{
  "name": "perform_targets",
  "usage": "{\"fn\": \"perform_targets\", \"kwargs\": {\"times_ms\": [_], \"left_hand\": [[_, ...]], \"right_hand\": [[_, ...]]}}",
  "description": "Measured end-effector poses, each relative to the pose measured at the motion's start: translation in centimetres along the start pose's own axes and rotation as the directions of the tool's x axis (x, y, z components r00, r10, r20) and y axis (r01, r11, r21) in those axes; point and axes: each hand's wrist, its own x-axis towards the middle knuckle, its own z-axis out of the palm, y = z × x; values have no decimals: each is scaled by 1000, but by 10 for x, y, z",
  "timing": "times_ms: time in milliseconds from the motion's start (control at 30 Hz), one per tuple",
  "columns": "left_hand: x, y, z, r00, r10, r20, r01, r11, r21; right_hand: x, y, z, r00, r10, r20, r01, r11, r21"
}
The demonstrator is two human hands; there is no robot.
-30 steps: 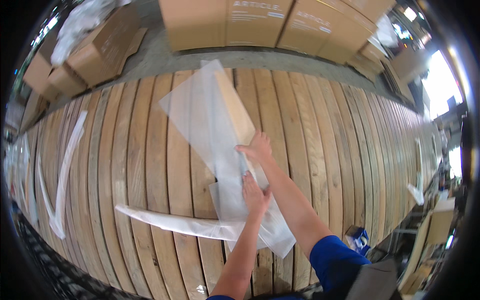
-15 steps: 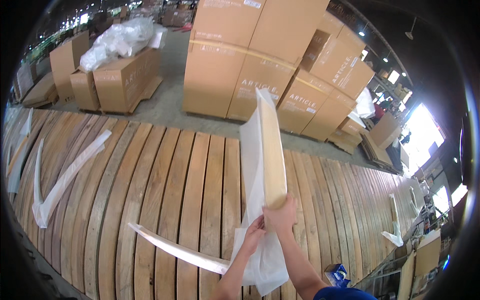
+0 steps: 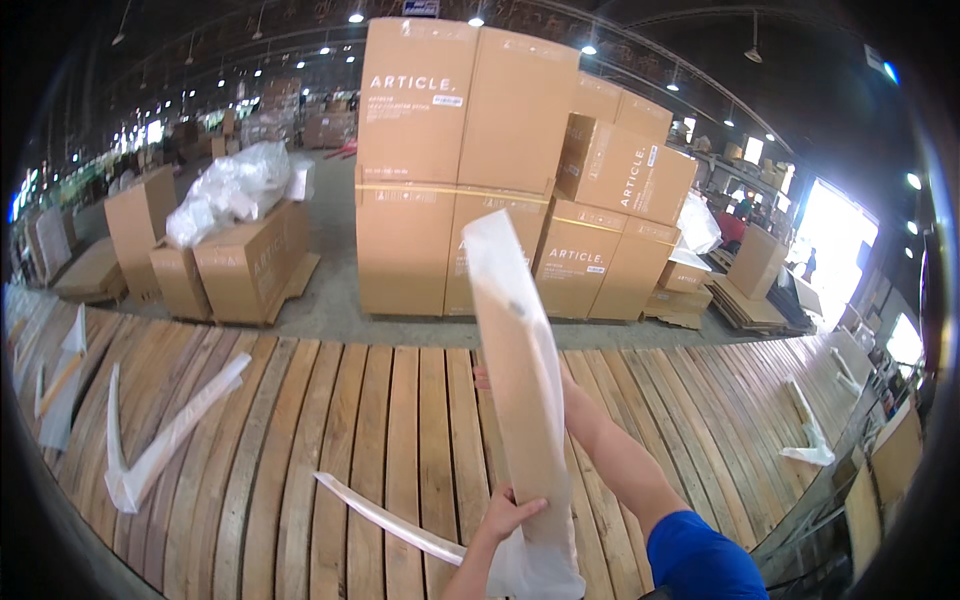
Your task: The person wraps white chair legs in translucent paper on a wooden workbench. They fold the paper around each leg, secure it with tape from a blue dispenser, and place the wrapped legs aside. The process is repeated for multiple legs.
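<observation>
A long, light-coloured wooden furniture part (image 3: 525,400) stands upright before me, with a white translucent foam sheet (image 3: 492,250) wrapped round it and reaching past its upper end. Near the lower end, my left hand (image 3: 513,513) is closed on the wrapped part, thumb across its front. My right hand (image 3: 482,378) reaches behind it higher up; only some fingertips show past its left edge, and the palm is hidden. A slender, curved white-wrapped piece (image 3: 390,525) runs left from the part's base along the slats; whether they join is hidden.
The work surface is a long wooden slatted table (image 3: 290,450). A V-shaped wrapped part (image 3: 125,485) lies at left, another wrapped part (image 3: 810,435) at right. Beyond the table stand tall stacked cartons (image 3: 410,240), and a carton (image 3: 250,255) topped with clear plastic (image 3: 230,195).
The view has tilted upward. My right hand has moved up and behind the wooden part, while my left grips low. The foam sheet, hanging loose at the left before, now covers the part's front.
</observation>
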Motion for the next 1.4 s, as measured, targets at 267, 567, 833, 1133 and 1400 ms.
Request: {"fn": "perform_targets", "kwargs": {"times_ms": [267,567,833,1133,1400], "left_hand": [[-54,11,25,963,224,-151,-248,955,-161],[-94,19,31,924,250,-290,-283,956,-78],[-116,44,24,912,190,-362,-177,982,70],[-172,94,31,962,149,-229,-207,944,-255],[-157,149,47,817,93,-570,-482,654,-584]], "right_hand": [[-23,-50,67,888,-417,-196,384,905,-183],[-237,-80,131,587,-803,-105,653,546,-524],[-264,66,256,488,-717,497,678,-46,-733],[-181,160,313,453,-703,549,438,-361,-823],[-212,111,325,432,-604,670,652,-304,-695]]}}
